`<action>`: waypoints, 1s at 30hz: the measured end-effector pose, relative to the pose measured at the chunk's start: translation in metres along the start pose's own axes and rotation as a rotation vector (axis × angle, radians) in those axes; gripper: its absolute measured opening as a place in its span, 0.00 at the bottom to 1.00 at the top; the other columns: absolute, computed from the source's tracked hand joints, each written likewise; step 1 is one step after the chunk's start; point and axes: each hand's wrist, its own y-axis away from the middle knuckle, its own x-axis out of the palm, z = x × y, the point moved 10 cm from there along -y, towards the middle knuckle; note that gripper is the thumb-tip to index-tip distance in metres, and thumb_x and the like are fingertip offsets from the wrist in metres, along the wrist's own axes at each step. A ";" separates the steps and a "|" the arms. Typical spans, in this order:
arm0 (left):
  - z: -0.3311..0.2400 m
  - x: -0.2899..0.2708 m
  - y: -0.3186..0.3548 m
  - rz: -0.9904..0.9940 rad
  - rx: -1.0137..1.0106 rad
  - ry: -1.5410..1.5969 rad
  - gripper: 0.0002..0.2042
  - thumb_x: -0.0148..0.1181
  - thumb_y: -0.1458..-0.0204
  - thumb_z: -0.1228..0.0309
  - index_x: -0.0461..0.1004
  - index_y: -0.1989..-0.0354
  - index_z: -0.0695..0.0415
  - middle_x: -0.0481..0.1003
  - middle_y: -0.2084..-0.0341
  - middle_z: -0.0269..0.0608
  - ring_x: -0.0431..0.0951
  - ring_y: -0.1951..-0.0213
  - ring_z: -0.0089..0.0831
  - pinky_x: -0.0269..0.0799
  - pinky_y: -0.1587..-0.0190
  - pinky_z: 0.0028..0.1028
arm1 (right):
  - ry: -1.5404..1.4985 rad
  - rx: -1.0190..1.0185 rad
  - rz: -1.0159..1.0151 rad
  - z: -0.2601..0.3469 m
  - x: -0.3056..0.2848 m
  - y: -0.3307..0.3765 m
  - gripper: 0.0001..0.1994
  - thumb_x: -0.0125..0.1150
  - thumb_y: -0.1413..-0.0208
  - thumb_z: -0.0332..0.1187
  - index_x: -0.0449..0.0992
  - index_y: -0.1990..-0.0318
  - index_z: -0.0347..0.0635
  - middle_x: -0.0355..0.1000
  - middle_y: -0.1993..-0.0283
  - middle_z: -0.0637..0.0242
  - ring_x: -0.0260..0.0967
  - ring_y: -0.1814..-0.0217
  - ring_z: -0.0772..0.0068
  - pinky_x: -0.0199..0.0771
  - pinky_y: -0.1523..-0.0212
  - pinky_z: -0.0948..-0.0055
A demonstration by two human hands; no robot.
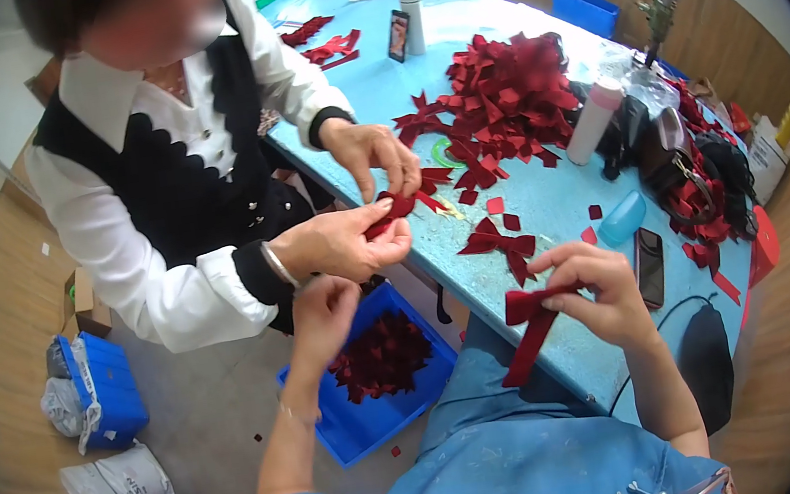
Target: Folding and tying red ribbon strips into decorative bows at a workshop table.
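In my right hand (599,287), a dark red ribbon bow (531,325) is pinched between thumb and fingers, one tail hanging down at the table edge. My left hand (325,309) is raised over the blue bin (381,436), fingers curled closed; whatever they may hold cannot be made out. Another dark red bow (506,245) lies on the blue table (573,363) just beyond my right hand. Across from my left hand, a co-worker's hands (346,242) work on a piece of red ribbon (398,208). Many red bows (390,354) fill the bin below.
A large heap of red bows (510,94) covers the middle of the table. Nearby stand a pink-capped bottle (593,123), a turquoise object (622,218), a phone (650,268) and a dark handbag (670,153). Small red scraps (512,221) lie about. Another blue bin (113,398) stands left.
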 end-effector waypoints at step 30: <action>-0.187 0.184 0.010 0.496 0.000 0.897 0.07 0.63 0.42 0.74 0.73 0.60 0.61 0.75 0.71 0.29 0.72 0.71 0.12 0.68 0.69 0.15 | -0.047 0.051 -0.150 -0.036 -0.049 0.026 0.06 0.70 0.55 0.22 0.78 0.69 0.32 0.74 0.57 0.62 0.72 0.56 0.71 0.72 0.57 0.73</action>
